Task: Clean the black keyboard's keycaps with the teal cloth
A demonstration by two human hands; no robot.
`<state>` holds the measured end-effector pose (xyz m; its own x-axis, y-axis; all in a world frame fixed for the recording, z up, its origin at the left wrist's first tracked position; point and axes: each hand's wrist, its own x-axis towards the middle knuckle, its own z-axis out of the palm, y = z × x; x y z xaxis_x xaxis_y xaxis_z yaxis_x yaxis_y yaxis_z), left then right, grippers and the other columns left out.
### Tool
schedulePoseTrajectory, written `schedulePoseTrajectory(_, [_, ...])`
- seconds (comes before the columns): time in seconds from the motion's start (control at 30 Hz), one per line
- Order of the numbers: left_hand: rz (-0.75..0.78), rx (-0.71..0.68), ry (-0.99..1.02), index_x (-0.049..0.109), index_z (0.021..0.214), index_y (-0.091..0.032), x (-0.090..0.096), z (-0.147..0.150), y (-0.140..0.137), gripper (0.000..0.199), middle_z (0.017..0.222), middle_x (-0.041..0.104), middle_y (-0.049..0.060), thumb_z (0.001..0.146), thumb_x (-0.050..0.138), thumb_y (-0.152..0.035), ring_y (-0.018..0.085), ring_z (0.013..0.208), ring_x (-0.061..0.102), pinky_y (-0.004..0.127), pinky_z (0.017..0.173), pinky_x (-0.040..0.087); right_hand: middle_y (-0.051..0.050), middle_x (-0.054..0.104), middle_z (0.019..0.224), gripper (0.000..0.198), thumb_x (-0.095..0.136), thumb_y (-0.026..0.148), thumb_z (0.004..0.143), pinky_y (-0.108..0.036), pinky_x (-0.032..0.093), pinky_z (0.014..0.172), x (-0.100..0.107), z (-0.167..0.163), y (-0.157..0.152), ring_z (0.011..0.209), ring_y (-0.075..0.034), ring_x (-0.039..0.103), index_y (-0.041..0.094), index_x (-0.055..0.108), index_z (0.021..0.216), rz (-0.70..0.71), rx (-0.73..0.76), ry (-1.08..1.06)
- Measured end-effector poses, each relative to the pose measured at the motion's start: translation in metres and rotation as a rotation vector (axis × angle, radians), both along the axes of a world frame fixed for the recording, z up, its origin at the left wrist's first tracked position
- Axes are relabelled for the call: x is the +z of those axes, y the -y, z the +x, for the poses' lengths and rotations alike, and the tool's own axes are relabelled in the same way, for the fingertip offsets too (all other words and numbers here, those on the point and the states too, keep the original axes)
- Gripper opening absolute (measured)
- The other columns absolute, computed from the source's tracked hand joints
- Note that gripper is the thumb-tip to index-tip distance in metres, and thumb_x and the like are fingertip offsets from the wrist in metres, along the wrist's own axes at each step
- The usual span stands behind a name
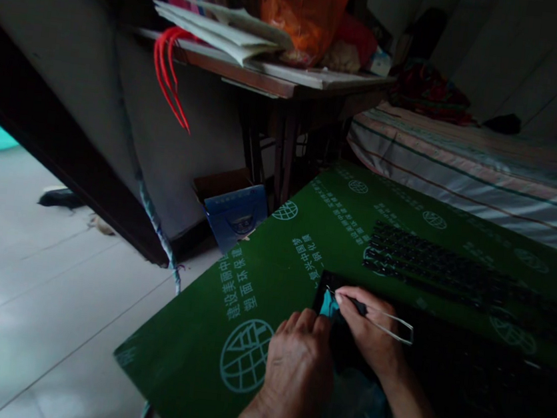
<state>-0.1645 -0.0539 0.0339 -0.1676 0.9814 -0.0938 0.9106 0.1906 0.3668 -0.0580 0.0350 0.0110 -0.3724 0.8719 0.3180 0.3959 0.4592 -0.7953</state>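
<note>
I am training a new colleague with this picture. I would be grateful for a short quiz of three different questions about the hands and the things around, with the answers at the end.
1. Multiple choice: which hand holds the tool with a metal wire loop?
a) left
b) right
c) neither

2. True or false: the red cords hang over the edge of the table.

3. Short answer: what colour is the small piece next to the fingers of the left hand?

Key:
1. b, the right hand
2. True
3. Turquoise
</note>
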Motion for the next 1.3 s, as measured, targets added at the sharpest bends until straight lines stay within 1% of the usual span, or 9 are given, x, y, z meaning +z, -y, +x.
schedulePoseTrajectory(0.13, [0.088,0.041,0.048,0.059,0.084,-0.018,-0.006,0.000,0.002,0.020,0.079,0.057,0.004,0.080,0.043,-0.007,0.018,0.076,0.054,0.028,0.066,0.042,-0.005,0.070,0.078,0.018,0.052,0.026,0.082,-0.025,0.052,0.071,0.000,0.001,0.000,0.073,-0.016,0.065,0.018,0.068,0.080,0.005,0.080,-0.032])
schedulePoseTrajectory(0.2, [0.117,0.060,0.070,0.059,0.081,-0.018,-0.010,0.000,0.003,0.020,0.077,0.056,0.004,0.079,0.043,-0.006,0.018,0.075,0.053,0.027,0.064,0.041,-0.005,0.070,0.079,0.019,0.052,0.027,0.083,-0.026,0.052,0.071,-0.001,0.001,0.000,0.075,-0.017,0.065,0.018,0.068,0.081,0.001,0.096,-0.044])
schedulePoseTrajectory(0.37, [0.196,0.115,0.174,0.057,0.076,-0.018,-0.015,-0.003,0.003,0.020,0.076,0.056,0.004,0.075,0.043,-0.004,0.016,0.072,0.053,0.025,0.063,0.041,-0.005,0.069,0.081,0.018,0.052,0.028,0.083,-0.027,0.052,0.073,0.001,0.001,0.000,0.077,-0.017,0.064,0.019,0.068,0.080,-0.007,0.097,-0.051])
schedulePoseTrajectory(0.53, [0.254,0.136,0.311,0.058,0.078,-0.017,-0.015,-0.007,0.004,0.020,0.075,0.056,0.003,0.073,0.044,-0.004,0.015,0.070,0.054,0.024,0.061,0.040,-0.003,0.067,0.074,0.017,0.053,0.026,0.082,-0.024,0.051,0.066,0.002,-0.001,0.000,0.066,-0.015,0.061,0.019,0.068,0.081,-0.027,0.072,-0.047])
schedulePoseTrajectory(0.67, [0.307,0.175,0.395,0.059,0.078,-0.017,-0.015,-0.011,0.005,0.019,0.071,0.054,0.002,0.073,0.044,-0.005,0.014,0.067,0.054,0.022,0.058,0.039,-0.002,0.066,0.074,0.017,0.052,0.026,0.083,-0.023,0.050,0.068,0.000,-0.004,0.000,0.067,-0.014,0.061,0.019,0.067,0.081,-0.011,0.093,-0.025])
schedulePoseTrajectory(0.87, [0.299,0.190,0.411,0.058,0.073,-0.017,-0.011,-0.014,0.007,0.017,0.069,0.053,0.001,0.072,0.045,-0.006,0.013,0.064,0.053,0.022,0.055,0.037,-0.003,0.067,0.077,0.016,0.051,0.023,0.084,-0.024,0.049,0.070,0.000,-0.007,0.002,0.073,-0.015,0.062,0.019,0.067,0.082,-0.016,0.146,-0.014])
schedulePoseTrajectory(1.07, [0.267,0.184,0.416,0.055,0.067,-0.017,-0.009,-0.012,0.008,0.015,0.067,0.052,0.001,0.069,0.044,-0.006,0.012,0.063,0.051,0.022,0.053,0.034,-0.004,0.067,0.075,0.017,0.050,0.024,0.084,-0.023,0.049,0.068,0.002,-0.007,0.003,0.070,-0.015,0.062,0.019,0.067,0.080,-0.032,0.158,0.006])
schedulePoseTrajectory(1.17, [0.265,0.156,0.418,0.053,0.066,-0.017,-0.010,-0.012,0.008,0.015,0.066,0.051,0.000,0.067,0.044,-0.005,0.012,0.062,0.050,0.022,0.054,0.034,-0.004,0.067,0.076,0.018,0.050,0.023,0.084,-0.023,0.049,0.068,0.005,-0.007,0.005,0.072,-0.015,0.062,0.018,0.067,0.080,-0.052,0.176,0.011])
schedulePoseTrajectory(1.3, [0.262,0.078,0.397,0.051,0.064,-0.017,-0.014,-0.013,0.009,0.014,0.065,0.050,0.000,0.064,0.044,-0.005,0.013,0.062,0.049,0.022,0.054,0.033,-0.003,0.067,0.075,0.017,0.050,0.020,0.084,-0.021,0.048,0.066,0.010,-0.005,0.005,0.071,-0.014,0.062,0.017,0.066,0.078,-0.107,0.218,0.005])
